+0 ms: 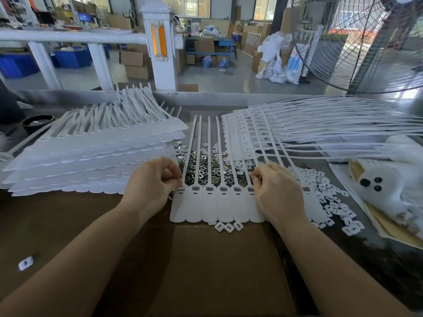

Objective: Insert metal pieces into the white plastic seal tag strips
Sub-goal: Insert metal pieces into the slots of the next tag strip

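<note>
Head view: left hand and right hand, fingers curled, pinch flat white plastic seal-tag sheet; held pieces not visible. Next: seat loose grey metal clips in empty slots.

No text, label, brand or number is legible anywhere in view.
</note>
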Demonstrator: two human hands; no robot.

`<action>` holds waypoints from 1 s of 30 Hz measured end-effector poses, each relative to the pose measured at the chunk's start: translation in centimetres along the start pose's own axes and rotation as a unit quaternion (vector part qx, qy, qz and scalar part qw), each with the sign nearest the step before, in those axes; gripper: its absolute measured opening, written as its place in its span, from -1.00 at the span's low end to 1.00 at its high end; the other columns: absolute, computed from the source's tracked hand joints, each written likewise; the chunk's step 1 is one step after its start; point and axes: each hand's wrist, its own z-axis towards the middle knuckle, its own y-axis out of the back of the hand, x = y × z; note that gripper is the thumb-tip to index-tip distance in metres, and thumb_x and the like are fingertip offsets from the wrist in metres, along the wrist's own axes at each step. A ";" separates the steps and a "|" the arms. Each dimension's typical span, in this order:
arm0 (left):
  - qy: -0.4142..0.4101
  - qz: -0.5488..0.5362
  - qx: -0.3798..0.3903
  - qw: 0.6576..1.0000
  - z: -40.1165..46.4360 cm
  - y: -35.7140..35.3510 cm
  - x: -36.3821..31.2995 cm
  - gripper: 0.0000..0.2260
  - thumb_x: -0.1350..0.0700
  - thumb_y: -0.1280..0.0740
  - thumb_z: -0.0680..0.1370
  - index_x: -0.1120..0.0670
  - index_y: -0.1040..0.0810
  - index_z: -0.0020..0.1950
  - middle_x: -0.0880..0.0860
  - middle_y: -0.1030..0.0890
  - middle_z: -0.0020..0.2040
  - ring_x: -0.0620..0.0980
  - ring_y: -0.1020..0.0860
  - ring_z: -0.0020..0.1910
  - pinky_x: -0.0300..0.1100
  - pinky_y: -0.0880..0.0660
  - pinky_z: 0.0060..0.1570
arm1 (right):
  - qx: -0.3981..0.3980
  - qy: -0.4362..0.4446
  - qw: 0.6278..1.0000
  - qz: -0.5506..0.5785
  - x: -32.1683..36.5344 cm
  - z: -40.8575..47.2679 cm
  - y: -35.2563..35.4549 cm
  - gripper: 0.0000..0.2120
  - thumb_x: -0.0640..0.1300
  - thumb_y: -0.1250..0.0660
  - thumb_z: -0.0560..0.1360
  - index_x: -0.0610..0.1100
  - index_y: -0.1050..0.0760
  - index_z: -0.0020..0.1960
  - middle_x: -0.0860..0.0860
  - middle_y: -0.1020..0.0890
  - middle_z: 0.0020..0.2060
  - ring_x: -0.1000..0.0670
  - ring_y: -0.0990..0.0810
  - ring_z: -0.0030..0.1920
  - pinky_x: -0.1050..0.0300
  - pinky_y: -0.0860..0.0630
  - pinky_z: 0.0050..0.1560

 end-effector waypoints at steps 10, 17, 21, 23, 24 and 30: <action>0.033 -0.025 0.083 0.996 1.1 1.0 -0.9 -0.83 0.33 -0.46 0.38 0.09 -0.56 -0.19 0.06 -0.64 -0.29 -0.04 -0.56 -0.32 -0.12 -0.51 -0.12 | 0.000 0.001 1.000 -0.008 0.0 0.0 0.1 -0.84 -0.12 -0.20 0.56 -0.14 -0.53 0.01 -0.02 -0.57 -0.08 -0.01 -0.49 -0.04 0.25 -0.19 -0.10; 0.048 0.019 0.098 0.994 1.7 1.1 -1.5 -0.71 0.25 -0.54 0.31 0.04 -0.51 -0.12 -0.01 -0.53 -0.27 -0.11 -0.46 -0.31 -0.29 -0.34 -0.31 | 0.001 -0.001 1.000 -0.009 0.1 0.0 0.0 -0.84 -0.12 -0.21 0.56 -0.14 -0.53 0.01 -0.01 -0.57 -0.08 0.00 -0.48 -0.05 0.26 -0.17 -0.12; 0.054 0.052 0.125 0.989 2.1 1.0 -2.0 -0.71 0.24 -0.52 0.34 0.05 -0.50 -0.06 -0.02 -0.50 -0.23 -0.12 -0.45 -0.29 -0.28 -0.36 -0.32 | 0.002 -0.006 1.000 0.001 0.0 0.0 0.0 -0.84 -0.14 -0.21 0.55 -0.16 -0.54 0.00 -0.03 -0.57 -0.08 -0.02 -0.49 -0.04 0.24 -0.19 -0.10; 0.047 0.070 0.127 0.988 2.2 0.9 -2.1 -0.73 0.24 -0.52 0.35 0.05 -0.51 -0.06 -0.03 -0.51 -0.23 -0.11 -0.47 -0.29 -0.27 -0.38 -0.31 | 0.003 -0.006 1.000 0.006 0.0 -0.1 0.1 -0.84 -0.13 -0.21 0.55 -0.15 -0.54 0.00 -0.02 -0.57 -0.07 -0.01 -0.49 -0.04 0.24 -0.21 -0.08; 0.045 0.076 0.126 0.988 2.2 0.8 -2.2 -0.75 0.24 -0.51 0.35 0.06 -0.53 -0.07 -0.03 -0.53 -0.23 -0.10 -0.48 -0.27 -0.26 -0.40 -0.29 | 0.004 -0.005 1.000 0.007 0.0 -0.1 0.1 -0.84 -0.13 -0.20 0.56 -0.14 -0.54 0.00 -0.02 -0.57 -0.07 -0.01 -0.49 -0.03 0.24 -0.23 -0.07; 0.027 0.114 0.070 0.991 2.3 -0.1 -2.6 -0.80 0.28 -0.48 0.37 0.01 -0.60 -0.14 -0.08 -0.58 -0.23 -0.09 -0.54 -0.22 -0.24 -0.47 -0.24 | -0.002 -0.018 1.000 0.023 -0.1 0.1 0.0 -0.83 -0.13 -0.20 0.56 -0.14 -0.55 0.01 -0.02 -0.59 -0.04 -0.02 -0.50 0.03 0.22 -0.30 -0.02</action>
